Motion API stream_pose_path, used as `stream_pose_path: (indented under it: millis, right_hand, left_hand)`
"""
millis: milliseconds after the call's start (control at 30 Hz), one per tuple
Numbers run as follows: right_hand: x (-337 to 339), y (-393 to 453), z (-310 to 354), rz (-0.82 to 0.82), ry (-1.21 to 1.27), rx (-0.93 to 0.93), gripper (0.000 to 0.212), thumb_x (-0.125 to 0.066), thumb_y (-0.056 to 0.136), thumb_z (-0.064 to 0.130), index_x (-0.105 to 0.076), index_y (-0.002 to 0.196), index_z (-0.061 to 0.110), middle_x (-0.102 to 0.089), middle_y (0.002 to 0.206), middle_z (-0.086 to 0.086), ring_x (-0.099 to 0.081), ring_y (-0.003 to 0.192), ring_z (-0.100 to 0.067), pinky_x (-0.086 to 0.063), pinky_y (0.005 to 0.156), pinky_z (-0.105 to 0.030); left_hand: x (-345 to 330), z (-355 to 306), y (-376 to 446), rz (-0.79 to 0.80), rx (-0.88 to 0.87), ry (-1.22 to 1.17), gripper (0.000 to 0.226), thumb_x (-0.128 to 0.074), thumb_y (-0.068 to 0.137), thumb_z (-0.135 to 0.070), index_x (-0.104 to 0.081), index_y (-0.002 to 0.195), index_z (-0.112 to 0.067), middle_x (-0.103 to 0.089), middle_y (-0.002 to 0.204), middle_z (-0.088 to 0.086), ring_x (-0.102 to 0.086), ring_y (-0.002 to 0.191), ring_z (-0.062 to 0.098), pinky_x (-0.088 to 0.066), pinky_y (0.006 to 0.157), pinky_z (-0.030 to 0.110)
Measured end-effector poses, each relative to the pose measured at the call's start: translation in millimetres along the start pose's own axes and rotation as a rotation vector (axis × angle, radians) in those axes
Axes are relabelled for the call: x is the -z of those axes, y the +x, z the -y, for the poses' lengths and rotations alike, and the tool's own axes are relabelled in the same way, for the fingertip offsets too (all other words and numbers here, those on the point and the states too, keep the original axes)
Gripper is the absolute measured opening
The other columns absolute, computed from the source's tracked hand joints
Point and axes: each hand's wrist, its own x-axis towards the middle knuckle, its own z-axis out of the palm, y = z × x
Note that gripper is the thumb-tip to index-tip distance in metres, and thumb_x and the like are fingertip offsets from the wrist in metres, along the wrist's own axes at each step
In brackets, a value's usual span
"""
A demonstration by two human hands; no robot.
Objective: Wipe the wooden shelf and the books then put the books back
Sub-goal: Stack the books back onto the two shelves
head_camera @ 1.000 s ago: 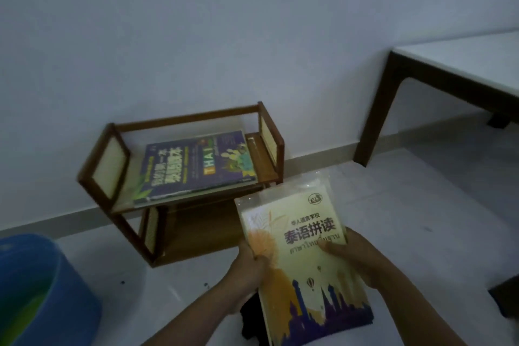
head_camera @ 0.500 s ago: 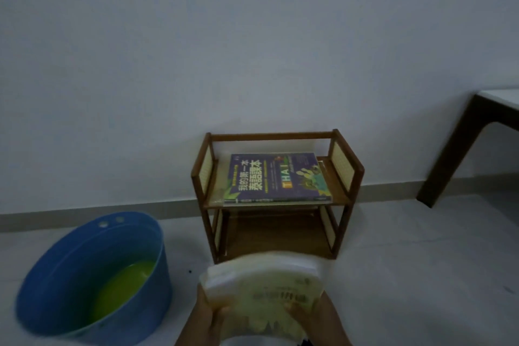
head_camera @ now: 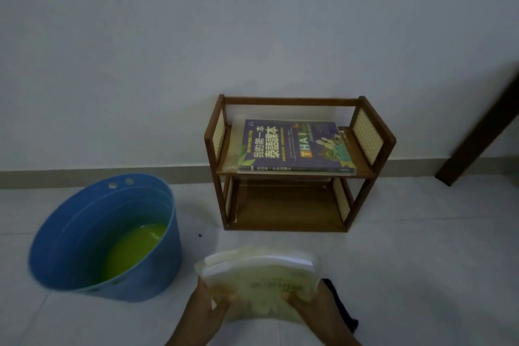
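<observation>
now our left hand (head_camera: 209,310) and right hand (head_camera: 311,307) both grip 1 pale book (head_camera: 259,278), low before the wooden shelf (head_camera: 362,194).

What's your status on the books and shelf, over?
Both hands gripping yellow book, low over floor. Purple book flat on wooden shelf's top tier; bottom tier bare. Path to shelf clear; blue bucket left.
</observation>
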Motion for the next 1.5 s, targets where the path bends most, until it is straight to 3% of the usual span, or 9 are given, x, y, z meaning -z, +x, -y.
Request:
stream_pose_path:
  millis: [67, 133, 533, 667, 767, 933, 1067, 1300, 1500]
  right_hand:
    - [3, 5, 1, -0.016, 0.062, -0.001, 0.059, -0.082, 0.072, 0.016, -0.056, 0.124, 0.008, -0.075, 0.096, 0.009, -0.071, 0.088, -0.006, -0.057, 0.073, -0.020]
    - [5, 7, 2, -0.008, 0.109, 0.006, 0.051, -0.077, 0.076, 0.004, -0.055, 0.123, 0.005, -0.073, 0.104, -0.004, -0.071, 0.092, -0.012, -0.058, 0.075, -0.026]
    - [3, 2, 7, -0.012, 0.135, -0.020, 0.040, -0.074, 0.077, -0.001, -0.060, 0.115, 0.002, -0.071, 0.100, 0.000, -0.070, 0.085, -0.001, -0.054, 0.066, -0.015]
    - [-1, 1, 7, 0.002, 0.125, -0.008, 0.036, -0.075, 0.078, 0.002, -0.062, 0.111, 0.004, -0.071, 0.097, 0.001, -0.069, 0.081, 0.002, -0.053, 0.063, -0.013]
    - [1, 4, 1, 0.031, 0.138, -0.027, 0.037, -0.076, 0.077, 0.005, -0.063, 0.111, 0.003, -0.073, 0.096, -0.004, -0.071, 0.083, -0.007, -0.056, 0.066, -0.020]
    - [-2, 4, 0, -0.009, 0.095, -0.034, 0.029, -0.077, 0.079, 0.014, -0.063, 0.104, 0.014, -0.070, 0.092, 0.008, -0.069, 0.087, -0.013, -0.054, 0.070, -0.017]
    - [-4, 8, -9, -0.021, 0.085, -0.160, 0.042, -0.085, 0.066, 0.040, -0.067, 0.099, 0.020, -0.071, 0.088, 0.010, -0.068, 0.082, -0.006, -0.056, 0.084, -0.032]
    - [-2, 1, -32, -0.068, 0.305, -0.225, 0.107, -0.084, 0.067, 0.002, -0.016, 0.146, 0.026, -0.039, 0.137, -0.001, -0.046, 0.125, -0.025, -0.052, 0.086, -0.036]
    - [-5, 7, -31, 0.163, 0.618, -0.085, 0.069, -0.081, 0.065, -0.004, -0.053, 0.128, 0.006, -0.062, 0.124, -0.022, -0.058, 0.114, -0.041, -0.051, 0.090, -0.054]
  left_hand:
    - [3, 4, 5, -0.017, -0.058, 0.073, 0.065, -0.070, 0.074, -0.039, -0.036, 0.130, -0.034, -0.060, 0.114, -0.029, -0.060, 0.105, -0.002, -0.049, 0.082, 0.012]
    - [6, 4, 6, -0.021, -0.058, 0.108, 0.050, -0.068, 0.078, -0.037, -0.043, 0.121, -0.035, -0.062, 0.109, -0.032, -0.062, 0.100, -0.006, -0.050, 0.075, 0.010]
    - [11, -15, -2, -0.026, -0.126, 0.062, 0.037, -0.067, 0.082, -0.040, -0.055, 0.116, -0.046, -0.058, 0.109, -0.041, -0.060, 0.101, -0.010, -0.052, 0.083, 0.014]
    - [18, -25, -6, -0.010, -0.106, 0.009, 0.048, -0.067, 0.062, -0.071, -0.057, 0.106, -0.053, -0.061, 0.106, -0.038, -0.064, 0.100, 0.000, -0.051, 0.078, 0.010]
    - [32, -59, -5, -0.076, -0.139, 0.015, 0.062, -0.084, 0.057, -0.048, -0.048, 0.108, -0.056, -0.060, 0.108, -0.029, -0.061, 0.103, 0.003, -0.052, 0.080, 0.016]
    - [31, -146, 5, 0.055, -0.490, 0.809, 0.095, -0.074, 0.069, -0.056, -0.024, 0.145, -0.031, -0.037, 0.142, -0.014, -0.034, 0.131, 0.006, -0.032, 0.109, 0.029]
    - [-11, -144, 23, 0.203, -0.512, 1.143, 0.053, -0.068, 0.078, -0.044, -0.048, 0.120, -0.020, -0.063, 0.114, 0.002, -0.063, 0.103, 0.024, -0.048, 0.080, 0.036]
    - [26, -129, 1, -0.034, -0.282, 0.596, 0.033, -0.069, 0.079, -0.046, -0.056, 0.109, -0.036, -0.064, 0.096, -0.014, -0.061, 0.087, 0.010, -0.045, 0.074, 0.025]
    - [56, -80, -18, -0.176, 0.046, -0.134, 0.038, -0.086, 0.064, -0.034, -0.069, 0.096, -0.024, -0.077, 0.084, -0.006, -0.073, 0.078, 0.009, -0.059, 0.065, 0.027]
